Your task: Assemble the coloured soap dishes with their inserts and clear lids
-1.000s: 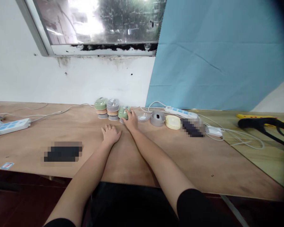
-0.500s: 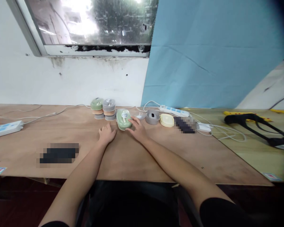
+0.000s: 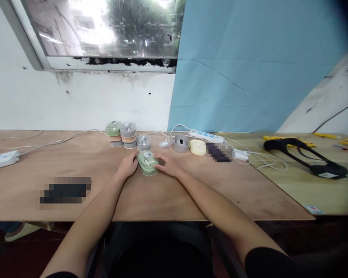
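Note:
Between my two hands sits a green lunch box point(image 3: 147, 164), a small rounded-square one with a clear lid and a round sticker. My left hand point(image 3: 128, 166) holds its left side, fingers curled against the wall. My right hand point(image 3: 168, 165) grips the right side, with fingertips at the edge of the lid. Just behind it stands a grey lidded box point(image 3: 144, 143). To the right of that are a clear lid point(image 3: 164, 143), an open grey container point(image 3: 181, 144) with a small dark item in it, and a pale yellow container point(image 3: 197, 147).
Stacked boxes in green, grey and orange point(image 3: 128, 130) stand at the back left. White power strips point(image 3: 206, 136) point(image 3: 2, 160) and cables lie on the wooden table point(image 3: 168, 200). Blurred dark items lie left and right. A black strap-like frame point(image 3: 307, 156) rests far right.
The green lunch box has come nearer to me and lies flatter. My left hand, apart from it before, now touches its side. The grey box behind it has come into view.

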`<state>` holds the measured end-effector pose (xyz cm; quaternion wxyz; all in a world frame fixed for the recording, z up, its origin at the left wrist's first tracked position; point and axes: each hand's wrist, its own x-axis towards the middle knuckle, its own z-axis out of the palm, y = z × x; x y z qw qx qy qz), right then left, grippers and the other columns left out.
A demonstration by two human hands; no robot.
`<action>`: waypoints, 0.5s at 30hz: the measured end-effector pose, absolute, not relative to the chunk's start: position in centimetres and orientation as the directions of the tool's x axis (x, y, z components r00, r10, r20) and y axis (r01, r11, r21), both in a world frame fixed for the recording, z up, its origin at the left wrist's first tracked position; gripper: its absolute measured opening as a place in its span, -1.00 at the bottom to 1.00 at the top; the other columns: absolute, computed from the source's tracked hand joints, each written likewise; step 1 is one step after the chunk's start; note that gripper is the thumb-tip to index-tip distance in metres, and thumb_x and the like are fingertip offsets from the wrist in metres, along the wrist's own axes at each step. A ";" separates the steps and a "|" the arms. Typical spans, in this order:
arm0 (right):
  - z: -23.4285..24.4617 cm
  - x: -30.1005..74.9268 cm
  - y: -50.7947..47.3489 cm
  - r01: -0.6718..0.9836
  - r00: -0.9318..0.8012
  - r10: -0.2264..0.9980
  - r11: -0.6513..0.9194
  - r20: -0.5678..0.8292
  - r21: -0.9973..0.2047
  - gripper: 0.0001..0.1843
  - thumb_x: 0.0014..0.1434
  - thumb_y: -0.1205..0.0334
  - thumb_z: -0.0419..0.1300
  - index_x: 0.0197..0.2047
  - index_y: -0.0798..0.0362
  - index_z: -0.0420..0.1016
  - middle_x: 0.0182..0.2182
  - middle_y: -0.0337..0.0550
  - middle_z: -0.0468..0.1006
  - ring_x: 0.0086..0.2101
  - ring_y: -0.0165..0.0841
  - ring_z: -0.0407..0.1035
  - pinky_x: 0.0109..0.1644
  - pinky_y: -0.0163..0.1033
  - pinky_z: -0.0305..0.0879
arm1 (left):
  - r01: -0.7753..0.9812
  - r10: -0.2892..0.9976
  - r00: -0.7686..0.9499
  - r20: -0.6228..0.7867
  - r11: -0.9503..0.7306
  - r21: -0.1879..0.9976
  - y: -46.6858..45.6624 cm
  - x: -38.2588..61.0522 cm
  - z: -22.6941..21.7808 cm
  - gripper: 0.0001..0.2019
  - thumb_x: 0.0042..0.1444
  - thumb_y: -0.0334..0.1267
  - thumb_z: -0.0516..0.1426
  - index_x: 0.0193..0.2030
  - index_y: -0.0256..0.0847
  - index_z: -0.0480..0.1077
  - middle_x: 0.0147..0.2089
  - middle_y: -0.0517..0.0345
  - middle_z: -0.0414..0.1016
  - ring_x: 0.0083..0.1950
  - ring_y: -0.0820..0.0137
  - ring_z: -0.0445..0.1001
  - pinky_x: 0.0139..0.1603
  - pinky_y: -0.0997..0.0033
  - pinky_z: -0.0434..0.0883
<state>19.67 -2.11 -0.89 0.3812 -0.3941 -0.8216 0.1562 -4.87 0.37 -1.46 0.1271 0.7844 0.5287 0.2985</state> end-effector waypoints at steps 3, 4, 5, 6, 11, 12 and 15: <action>-1.1 20.1 -1.8 0.573 -0.287 0.826 0.554 0.485 -0.604 -0.57 0.16 -0.08 0.18 0.02 -0.03 0.45 -0.04 -0.09 0.54 -0.16 -0.27 0.48 -0.03 -0.13 0.37 | 0.751 0.904 0.278 0.325 -0.415 0.514 0.3 -4.7 -1.5 -0.49 0.17 -0.34 -0.04 0.29 -0.20 0.17 0.12 0.00 0.47 0.10 0.19 0.45 0.10 0.21 0.37; -1.2 20.2 -1.6 0.588 -0.228 0.834 0.529 0.502 -0.612 -0.58 0.18 -0.09 0.14 -0.01 -0.03 0.46 -0.10 -0.10 0.57 -0.18 -0.26 0.49 -0.05 -0.13 0.38 | 0.746 0.902 0.286 0.324 -0.421 0.516 0.3 -4.6 -1.6 -0.49 0.18 -0.32 -0.03 0.30 -0.21 0.16 0.12 -0.01 0.47 0.10 0.19 0.45 0.10 0.20 0.37; -1.2 20.4 -1.4 0.593 -0.161 0.835 0.508 0.526 -0.624 -0.60 0.20 -0.10 0.11 -0.03 -0.02 0.47 -0.16 -0.11 0.59 -0.21 -0.25 0.50 -0.08 -0.13 0.38 | 0.741 0.900 0.292 0.322 -0.426 0.519 0.3 -4.5 -1.6 -0.49 0.19 -0.30 -0.03 0.30 -0.22 0.16 0.12 -0.02 0.47 0.10 0.19 0.45 0.11 0.20 0.36; -1.2 20.5 -1.2 0.586 -0.089 0.833 0.487 0.547 -0.647 -0.60 0.22 -0.10 0.08 -0.05 -0.01 0.46 -0.21 -0.12 0.60 -0.23 -0.25 0.50 -0.10 -0.14 0.38 | 0.737 0.900 0.298 0.319 -0.429 0.522 0.4 -4.4 -1.7 -0.50 0.19 -0.29 -0.03 0.29 -0.23 0.17 0.11 -0.03 0.47 0.10 0.20 0.45 0.11 0.21 0.36; -1.5 21.8 0.2 0.445 0.261 0.820 0.367 0.510 -0.817 -0.52 0.23 -0.16 -0.02 -0.04 0.04 0.38 -0.38 -0.13 0.59 -0.45 -0.26 0.50 -0.27 -0.15 0.41 | 0.720 0.902 0.306 0.303 -0.428 0.547 0.3 -4.3 -1.6 -0.55 0.19 -0.26 0.00 0.23 -0.24 0.24 0.08 -0.02 0.50 0.07 0.22 0.47 0.08 0.26 0.37; -1.6 22.1 0.4 0.427 0.297 0.819 0.347 0.491 -0.835 -0.51 0.22 -0.15 -0.01 0.01 0.05 0.34 -0.42 -0.14 0.58 -0.48 -0.26 0.49 -0.31 -0.16 0.41 | 0.713 0.900 0.312 0.305 -0.434 0.551 0.2 -4.3 -1.5 -0.56 0.19 -0.26 0.00 0.22 -0.23 0.25 0.06 0.00 0.51 0.06 0.22 0.47 0.07 0.26 0.37; -1.9 23.1 0.7 0.449 0.272 0.844 0.314 0.463 -0.836 -0.50 0.20 0.00 0.02 0.16 0.04 0.22 -0.52 -0.22 0.54 -0.60 -0.28 0.43 -0.41 -0.16 0.39 | 0.698 0.887 0.332 0.320 -0.459 0.549 0.1 -4.3 -1.3 -0.58 0.19 -0.26 0.00 0.20 -0.21 0.28 0.03 0.04 0.53 0.04 0.23 0.48 0.07 0.26 0.38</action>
